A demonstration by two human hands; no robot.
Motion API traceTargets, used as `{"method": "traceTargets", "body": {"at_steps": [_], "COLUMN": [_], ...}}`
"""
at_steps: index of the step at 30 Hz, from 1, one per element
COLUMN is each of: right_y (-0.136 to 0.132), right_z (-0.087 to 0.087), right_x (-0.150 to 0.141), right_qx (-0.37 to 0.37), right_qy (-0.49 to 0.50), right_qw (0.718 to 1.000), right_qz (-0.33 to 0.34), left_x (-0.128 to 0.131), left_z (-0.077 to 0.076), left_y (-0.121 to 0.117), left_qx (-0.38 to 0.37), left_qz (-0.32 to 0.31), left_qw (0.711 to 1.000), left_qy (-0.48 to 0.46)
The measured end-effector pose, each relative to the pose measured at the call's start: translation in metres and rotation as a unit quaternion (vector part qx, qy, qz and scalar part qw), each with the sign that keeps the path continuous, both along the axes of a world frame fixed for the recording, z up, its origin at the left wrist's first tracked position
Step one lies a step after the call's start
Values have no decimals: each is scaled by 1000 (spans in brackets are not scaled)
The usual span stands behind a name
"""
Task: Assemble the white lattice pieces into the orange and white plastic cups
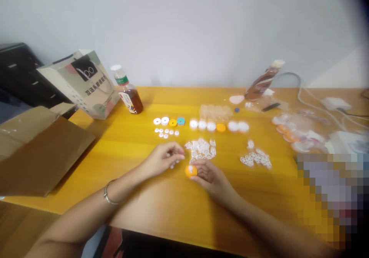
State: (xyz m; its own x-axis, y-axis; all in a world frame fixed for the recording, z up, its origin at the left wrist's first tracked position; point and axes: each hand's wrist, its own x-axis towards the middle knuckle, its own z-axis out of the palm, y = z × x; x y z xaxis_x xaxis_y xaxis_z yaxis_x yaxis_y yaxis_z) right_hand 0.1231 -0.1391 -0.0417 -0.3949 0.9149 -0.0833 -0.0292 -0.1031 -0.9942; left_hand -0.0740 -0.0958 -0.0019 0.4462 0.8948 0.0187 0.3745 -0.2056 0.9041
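My right hand [211, 177] grips an orange disc [187, 171] by its edge, with a small white piece [190, 168] at its middle. Just left of it, my left hand [164, 158] has its fingers curled with thumb and fingertips close together. Small white bits [172, 167] show by those fingers; blur hides whether they are held. Behind both hands lies a pile of white openwork plastic parts [201, 149]. Farther back are small white round pieces [166, 131], a row of white, yellow and teal discs [173, 122], and white discs [211, 126] with an orange one [220, 127].
A second pile of white openwork parts [256, 158] is at right. Clear round pieces [216, 112] lie at the back. Two drink bottles [134, 100] [261, 83], a paper bag [95, 92], a cardboard box [43, 146], bagged discs [291, 133] and cables [305, 100] surround the work area.
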Motion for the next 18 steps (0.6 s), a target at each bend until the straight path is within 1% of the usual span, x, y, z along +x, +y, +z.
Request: {"method": "traceTargets", "body": {"at_steps": [1,2,3,5,6,7,10,13,18], "right_y": [1,1,2,3,3,3,4,4,4], "right_z": [1,1,2,3,4,5,7,8,9], "right_x": [0,1,1,2,2,2,1,1,2], "right_qx": [-7,-14,-21,-31,-35,-38,-45,-50,-50], "right_qy": [0,0,0,1,0,0,-4,-4,3], "right_qw": [1000,1000,1000,999,999,999,998,998,997], "right_qz": [-6,-11,-16,-23,-26,-30,-37,-44,-55], "left_x": [-6,-12,-17,-25,-26,-26,-21,-13,-11], "left_z": [3,6,8,9,8,5,-4,-13,-17], "left_y": [2,4,6,8,8,8,7,6,6], "left_qx": [36,66,85,100,103,108,151,194,215], "left_qz": [5,-4,-26,-78,-93,-96,-75,-82,-99], "left_qw": [999,995,991,982,978,976,971,960,947], "left_qy": [36,69,98,141,155,164,169,184,218]}}
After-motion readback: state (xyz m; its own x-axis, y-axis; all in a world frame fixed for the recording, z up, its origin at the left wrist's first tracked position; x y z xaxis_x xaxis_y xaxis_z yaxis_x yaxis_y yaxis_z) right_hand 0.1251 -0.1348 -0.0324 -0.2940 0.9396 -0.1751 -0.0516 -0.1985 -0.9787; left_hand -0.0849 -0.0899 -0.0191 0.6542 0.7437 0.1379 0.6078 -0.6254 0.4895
